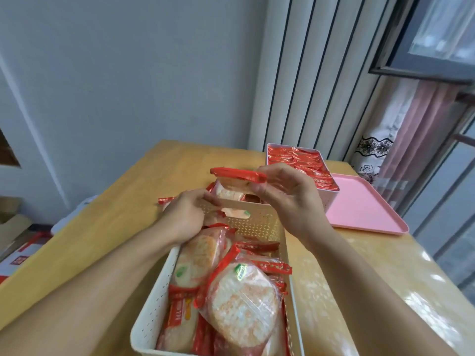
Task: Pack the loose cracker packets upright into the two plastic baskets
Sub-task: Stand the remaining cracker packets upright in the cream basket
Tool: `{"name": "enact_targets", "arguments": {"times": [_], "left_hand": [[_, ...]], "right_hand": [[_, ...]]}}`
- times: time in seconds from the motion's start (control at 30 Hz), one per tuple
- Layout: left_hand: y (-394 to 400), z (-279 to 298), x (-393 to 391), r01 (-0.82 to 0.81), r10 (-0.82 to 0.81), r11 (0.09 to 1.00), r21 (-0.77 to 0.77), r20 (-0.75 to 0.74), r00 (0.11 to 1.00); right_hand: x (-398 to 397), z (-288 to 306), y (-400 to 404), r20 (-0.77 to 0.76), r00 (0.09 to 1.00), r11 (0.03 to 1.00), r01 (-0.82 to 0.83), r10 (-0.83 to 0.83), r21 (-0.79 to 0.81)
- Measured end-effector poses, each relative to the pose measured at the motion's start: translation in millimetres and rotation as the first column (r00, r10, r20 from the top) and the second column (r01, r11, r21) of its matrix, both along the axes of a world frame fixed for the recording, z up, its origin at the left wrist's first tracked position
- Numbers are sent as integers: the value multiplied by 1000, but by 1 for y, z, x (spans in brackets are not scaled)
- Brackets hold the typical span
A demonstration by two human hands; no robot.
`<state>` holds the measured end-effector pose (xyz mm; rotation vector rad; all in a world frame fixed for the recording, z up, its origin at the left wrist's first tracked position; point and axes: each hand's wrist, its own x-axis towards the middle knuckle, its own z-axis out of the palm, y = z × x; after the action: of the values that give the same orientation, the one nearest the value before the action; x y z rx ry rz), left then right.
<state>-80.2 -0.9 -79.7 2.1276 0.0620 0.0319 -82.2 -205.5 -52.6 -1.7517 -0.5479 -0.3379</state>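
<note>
1. From the head camera we see a wooden table (108, 227) with two white perforated plastic baskets on it, one close to us and one farther off to the right.
2. Our right hand (288, 199) is raised above the far end of the near basket (154, 312), thumb and fingers pinching a cracker packet (239, 177) by its red-edged end; the packet lies roughly level, edge-on to us, clear of the basket.
3. Our left hand (186, 214) sits at the far left corner of the near basket, fingers curled over the rim around the handle cut-out. Whether it also grips one of the packets there we cannot tell.
4. The near basket holds many cracker packets, round pale crackers in clear wrap with red ends. A large packet (241, 307) lies tilted on top at the near end, and others lean loosely at mixed angles.
5. Just beyond the near basket, a few loose packets (167, 200) lie on the table, partly hidden by our hands.
6. The far basket (331, 199) is filled with packets standing on edge in a tight row, red ends up.
7. A pink tray (365, 209) lies on the table just right of the far basket, touching or nearly touching it.
</note>
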Motion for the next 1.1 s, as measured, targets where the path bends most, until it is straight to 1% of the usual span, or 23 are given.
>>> {"name": "enact_targets", "arguments": {"times": [0.03,0.1,0.13,0.2,0.27,0.3,0.37,0.4,0.43,0.5,0.57,0.63,0.7,0.77,0.83,0.87,0.93,1.0,1.03,1.1], "left_hand": [[-1,2,0,11,-12,994,-112,0,1000],[-1,9,1,1,-2,933,-359,-5,1000],[3,12,5,4,-9,898,-439,-11,1000],[8,16,10,91,-133,840,-535,-42,990],[9,17,12,204,-236,827,-524,6,972],[9,15,14,245,-250,845,-476,53,967],[8,14,16,249,-225,873,-419,105,969],[10,13,18,244,-214,875,-418,117,970],[11,12,20,239,-205,880,-411,127,971],[15,12,21,233,-186,903,-360,160,969],[17,14,20,257,-187,928,-271,259,948],[18,17,22,239,-142,946,-219,381,913],[19,20,23,242,-124,946,-216,450,884],[18,21,23,294,-152,922,-252,464,873],[17,22,22,340,-178,890,-305,455,872],[16,22,22,351,-192,885,-307,446,874],[16,20,23,345,-217,908,-237,439,872],[15,19,23,329,-205,918,-220,446,871],[16,19,24,327,-192,911,-251,444,875],[17,19,24,335,-183,883,-329,417,891]], "right_hand": [[1,-2,-1,68,997,1000,-22,22,-3],[4,-7,-3,201,979,996,8,9,-85],[5,-8,-2,270,963,988,42,0,-150],[6,-11,0,342,940,967,91,-4,-237],[7,-10,-1,337,941,946,134,-27,-296],[8,-9,-3,327,944,923,162,-42,-348],[6,-6,-6,281,958,858,185,-49,-480],[4,-3,-7,238,970,835,176,-55,-522],[1,0,-8,204,977,834,168,-68,-525],[0,4,-7,203,974,867,187,-102,-461],[0,5,-3,225,961,883,240,-159,-403],[0,5,2,183,959,883,272,-216,-382],[0,5,7,137,951,881,310,-279,-358],[-2,1,13,177,931,866,363,-320,-343],[-5,0,17,226,930,876,354,-291,-328],[-5,0,18,256,932,876,338,-259,-344],[-5,0,18,347,916,844,344,-204,-412],[-4,1,19,407,881,815,411,-241,-407],[-3,1,20,383,880,824,425,-280,-375],[-1,-1,20,224,916,879,388,-334,-276]]}}
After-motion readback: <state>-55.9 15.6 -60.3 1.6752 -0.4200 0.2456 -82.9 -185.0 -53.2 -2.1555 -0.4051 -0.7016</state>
